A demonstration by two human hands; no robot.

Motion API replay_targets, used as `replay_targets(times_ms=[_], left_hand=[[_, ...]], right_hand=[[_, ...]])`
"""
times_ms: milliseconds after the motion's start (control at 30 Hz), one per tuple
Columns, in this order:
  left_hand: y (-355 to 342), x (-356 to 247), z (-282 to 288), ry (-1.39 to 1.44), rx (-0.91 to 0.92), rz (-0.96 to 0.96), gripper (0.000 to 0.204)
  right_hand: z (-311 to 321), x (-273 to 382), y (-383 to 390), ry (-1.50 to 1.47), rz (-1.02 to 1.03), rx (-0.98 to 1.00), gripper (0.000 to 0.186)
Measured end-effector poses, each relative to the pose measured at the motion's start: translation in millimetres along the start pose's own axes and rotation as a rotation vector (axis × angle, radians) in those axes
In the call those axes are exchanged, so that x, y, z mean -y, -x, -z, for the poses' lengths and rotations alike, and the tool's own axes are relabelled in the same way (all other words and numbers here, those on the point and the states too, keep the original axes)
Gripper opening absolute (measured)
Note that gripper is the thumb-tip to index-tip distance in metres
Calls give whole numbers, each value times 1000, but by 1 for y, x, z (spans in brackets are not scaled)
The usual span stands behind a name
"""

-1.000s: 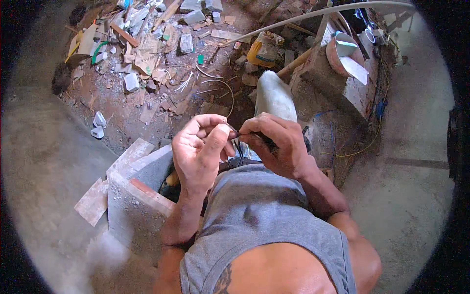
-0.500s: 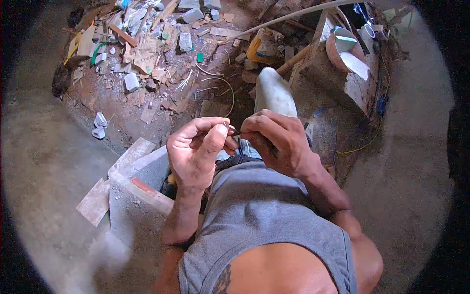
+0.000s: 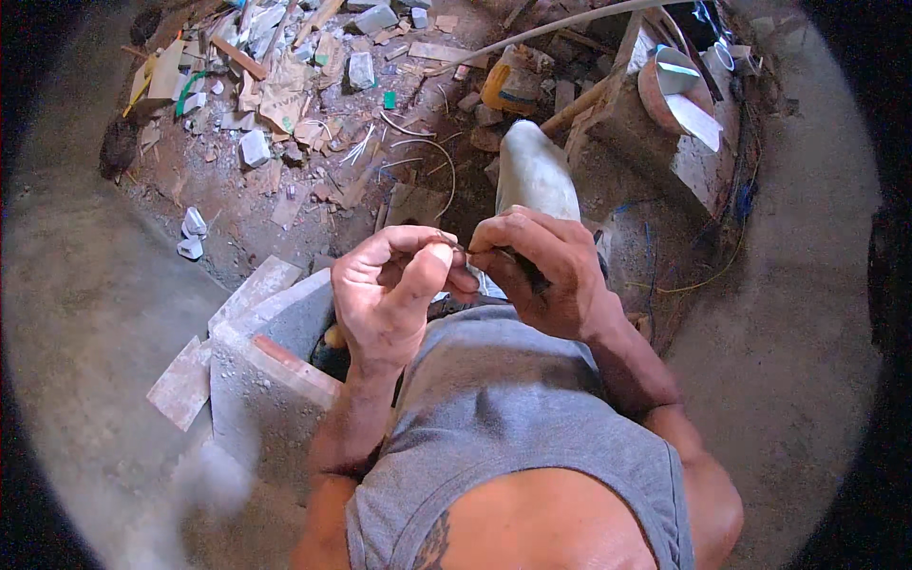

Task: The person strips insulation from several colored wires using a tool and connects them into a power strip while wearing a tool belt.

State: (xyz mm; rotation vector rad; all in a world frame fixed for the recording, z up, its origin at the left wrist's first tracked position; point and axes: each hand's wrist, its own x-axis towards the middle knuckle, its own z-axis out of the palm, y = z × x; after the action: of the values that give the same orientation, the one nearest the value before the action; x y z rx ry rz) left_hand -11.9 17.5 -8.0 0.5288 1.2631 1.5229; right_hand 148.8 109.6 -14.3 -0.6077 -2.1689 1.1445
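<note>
In front of my waist, both hands meet at the fingertips. My left hand (image 3: pixel 385 290) pinches something tiny between thumb and index finger, its palm turned up. Opposite it, my right hand (image 3: pixel 546 271) is closed with thumb and bent fingers together, knuckles up. A small, thin dark piece (image 3: pixel 461 248) shows in the narrow gap between the two pinches. Fingers cover most of it, so its kind cannot be made out. Just beyond my hands is my raised knee in a pale trouser leg (image 3: pixel 535 176).
Rubble and scraps (image 3: pixel 285 100) cover the ground ahead, with a yellow container (image 3: pixel 510 90) among them. A reddish bowl (image 3: pixel 654 100) holding pale pieces sits far right. At left stand a grey block-like structure (image 3: pixel 252 380) and a loose flat slab (image 3: pixel 180 388). A pale pipe (image 3: pixel 570 21) crosses the top.
My fingertips have come closer together, and less of the dark piece shows between them. Both hands keep their pinching shape. The whole view has shifted slightly.
</note>
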Motion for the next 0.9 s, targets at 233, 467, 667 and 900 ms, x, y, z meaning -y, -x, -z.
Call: replay_targets(times_ms=[233, 467, 667, 900], left_hand=[[-1, -2, -4, 75, 45, 0, 19], [-5, 7, 2, 104, 101, -50, 16], [-4, 6, -4, 180, 61, -21, 14], [-4, 8, -5, 199, 9, 22, 11]], right_hand=[[5, 1, -2, 17, 3, -13, 7], [6, 4, 1, -109, -141, 67, 12], [-3, 0, 4, -183, -127, -1, 9], [-10, 1, 6, -214, -126, -53, 8]])
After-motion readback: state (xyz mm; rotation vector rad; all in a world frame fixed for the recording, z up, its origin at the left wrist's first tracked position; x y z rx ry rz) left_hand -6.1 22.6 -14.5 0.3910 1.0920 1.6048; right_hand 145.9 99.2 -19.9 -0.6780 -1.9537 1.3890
